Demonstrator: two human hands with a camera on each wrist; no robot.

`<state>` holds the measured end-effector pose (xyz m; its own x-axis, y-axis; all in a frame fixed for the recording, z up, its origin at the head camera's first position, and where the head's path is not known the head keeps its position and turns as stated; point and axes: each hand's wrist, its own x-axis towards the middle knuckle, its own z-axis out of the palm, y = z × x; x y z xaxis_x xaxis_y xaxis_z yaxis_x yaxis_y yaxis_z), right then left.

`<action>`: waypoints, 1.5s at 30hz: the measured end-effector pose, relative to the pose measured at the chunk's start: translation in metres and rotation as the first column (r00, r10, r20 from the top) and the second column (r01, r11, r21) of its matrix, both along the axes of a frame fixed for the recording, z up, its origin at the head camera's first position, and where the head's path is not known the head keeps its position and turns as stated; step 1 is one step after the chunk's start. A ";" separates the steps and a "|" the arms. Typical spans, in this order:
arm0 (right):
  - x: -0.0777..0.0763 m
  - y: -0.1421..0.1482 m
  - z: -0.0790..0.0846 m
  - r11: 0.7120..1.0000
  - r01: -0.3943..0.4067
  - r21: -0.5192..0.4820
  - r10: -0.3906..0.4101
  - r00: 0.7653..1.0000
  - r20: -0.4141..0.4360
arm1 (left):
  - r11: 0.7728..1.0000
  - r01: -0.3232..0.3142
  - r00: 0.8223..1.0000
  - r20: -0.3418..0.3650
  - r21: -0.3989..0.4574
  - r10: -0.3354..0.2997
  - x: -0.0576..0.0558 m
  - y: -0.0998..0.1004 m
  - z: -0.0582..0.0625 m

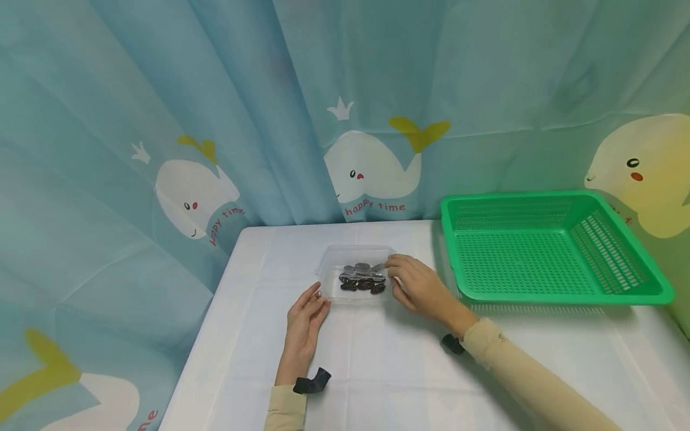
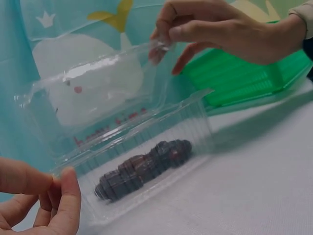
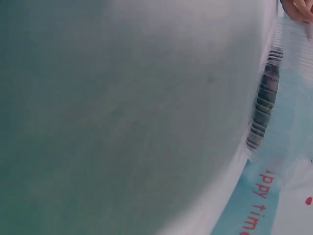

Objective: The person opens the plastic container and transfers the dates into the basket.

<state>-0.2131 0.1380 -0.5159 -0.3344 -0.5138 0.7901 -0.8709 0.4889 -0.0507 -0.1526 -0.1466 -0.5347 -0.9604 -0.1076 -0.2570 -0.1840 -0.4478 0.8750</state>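
Observation:
A clear plastic box (image 1: 331, 293) with a hinged lid (image 2: 105, 90) stands on the white table, lid raised at the back. Several dark brown oval pieces (image 2: 142, 169), like dates, lie in its bottom. My left hand (image 1: 305, 323) pinches the box's left rim between thumb and fingers. At the right, my right hand (image 1: 420, 287) pinches the lid's upper corner, clearest in the left wrist view. The right wrist view catches the box only at its right edge, with part of the left hand (image 3: 298, 10) above it.
A green plastic basket (image 1: 560, 299) stands at the back right, just beyond the right hand. Behind the table (image 1: 377, 383) hangs a blue-green curtain (image 1: 259, 120) printed with whales. Black bands (image 1: 312, 382) show at both wrists.

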 end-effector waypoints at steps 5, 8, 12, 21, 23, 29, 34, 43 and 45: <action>-0.006 -0.007 0.000 0.983 0.011 -0.185 0.000 0.998 0.059 | 1.000 0.005 1.000 0.001 -0.003 -0.005 0.001 0.000 0.000; -0.010 -0.011 0.001 0.964 0.043 -0.262 -0.014 0.994 0.109 | 1.000 0.005 1.000 0.002 -0.007 -0.005 0.001 0.001 0.000; -0.016 -0.019 0.003 0.925 0.085 -0.371 -0.022 0.985 0.170 | 1.000 0.006 1.000 0.005 -0.010 -0.006 0.001 0.001 0.000; -0.040 -0.034 0.009 0.805 0.178 -0.566 -0.083 0.978 0.190 | 0.999 0.012 1.000 0.008 -0.033 -0.012 0.004 0.001 0.001; -0.045 -0.035 0.011 0.795 0.207 -0.571 -0.117 0.975 0.190 | 0.999 0.014 1.000 0.009 -0.030 -0.014 0.004 0.001 0.001; -0.060 -0.043 0.013 0.760 0.284 -0.585 -0.183 0.957 0.227 | 1.000 0.014 1.000 0.013 -0.021 -0.014 0.004 0.001 0.002; -0.069 -0.048 0.013 0.722 0.365 -0.588 -0.212 0.925 0.314 | 1.000 0.013 1.000 0.006 -0.029 -0.012 0.004 0.000 0.002; -0.068 -0.047 0.010 0.710 0.482 -0.514 -0.176 0.828 0.533 | 0.999 0.025 1.000 0.000 -0.035 -0.025 0.004 0.001 0.002; -0.067 -0.046 0.008 0.720 0.507 -0.474 -0.165 0.788 0.593 | 0.999 0.020 1.000 0.001 -0.027 -0.020 0.003 0.001 0.002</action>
